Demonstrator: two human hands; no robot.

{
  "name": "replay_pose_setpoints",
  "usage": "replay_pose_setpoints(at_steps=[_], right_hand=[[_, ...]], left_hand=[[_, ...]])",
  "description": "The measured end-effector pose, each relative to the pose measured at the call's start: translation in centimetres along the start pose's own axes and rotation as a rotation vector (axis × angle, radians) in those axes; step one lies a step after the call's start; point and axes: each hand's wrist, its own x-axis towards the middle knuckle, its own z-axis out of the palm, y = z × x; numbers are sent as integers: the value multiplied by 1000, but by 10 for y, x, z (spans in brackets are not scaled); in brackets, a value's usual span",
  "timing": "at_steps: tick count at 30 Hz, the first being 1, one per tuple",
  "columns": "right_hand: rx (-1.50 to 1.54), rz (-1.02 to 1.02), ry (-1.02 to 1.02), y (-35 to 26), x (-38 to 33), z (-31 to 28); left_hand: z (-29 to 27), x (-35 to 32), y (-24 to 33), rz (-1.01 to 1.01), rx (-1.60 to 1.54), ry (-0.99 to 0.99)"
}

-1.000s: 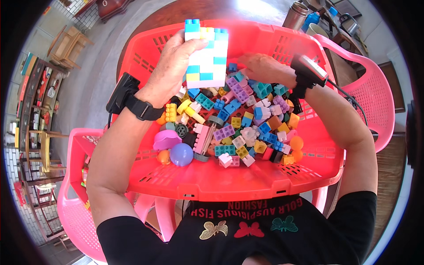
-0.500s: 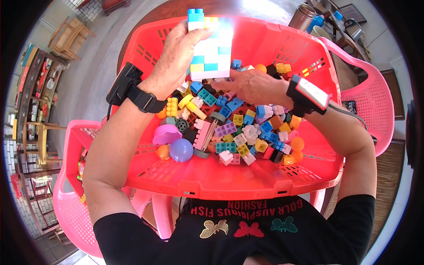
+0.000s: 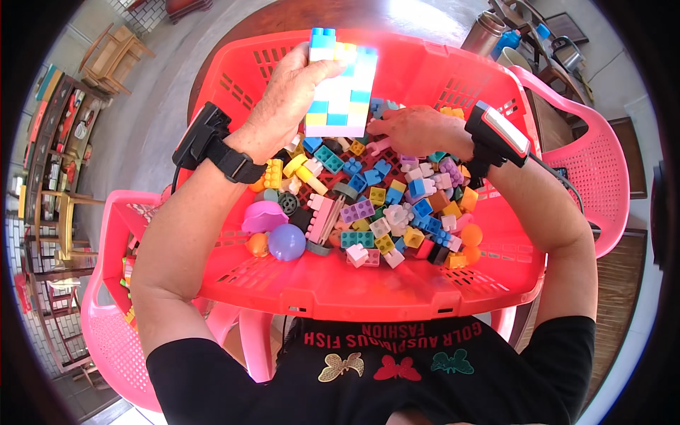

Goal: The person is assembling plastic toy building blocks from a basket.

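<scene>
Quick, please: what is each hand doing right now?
Left hand: closed on the block wall, held up.
Right hand: on the loose blocks; grip cannot be told.

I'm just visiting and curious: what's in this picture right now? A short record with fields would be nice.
Setting: a red plastic basket resting on pink plastic chairs
Contents: a pile of small building blocks in many colours, plus a purple ball
Left hand: holds up a flat wall of joined blocks, white, blue and yellow, above the pile
Right hand: palm down on the pile, fingers among loose blocks; whether it grips one cannot be told
Wrists: a black device strapped on each
Beyond the basket: a metal flask
</scene>
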Motion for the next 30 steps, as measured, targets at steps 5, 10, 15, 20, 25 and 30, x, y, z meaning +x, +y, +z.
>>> replay_pose_setpoints(at_steps=[5, 10, 15, 20, 25, 30], right_hand=[[20, -38, -23, 9, -6, -20], [50, -93, 371, 24, -4, -18], [-18, 39, 27, 1, -4, -11], [-72, -37, -28, 5, -8, -14], [251, -118, 325, 33, -20, -40], [587, -82, 711, 28, -32, -69]], left_hand=[[-1, -1, -3, 42, 16, 1], [3, -2, 1, 47, 27, -14], [3, -2, 2, 44, 42, -18], [1, -1, -5, -1, 28, -31], [2, -3, -10, 13, 9, -72], [5, -4, -10, -1, 53, -88]])
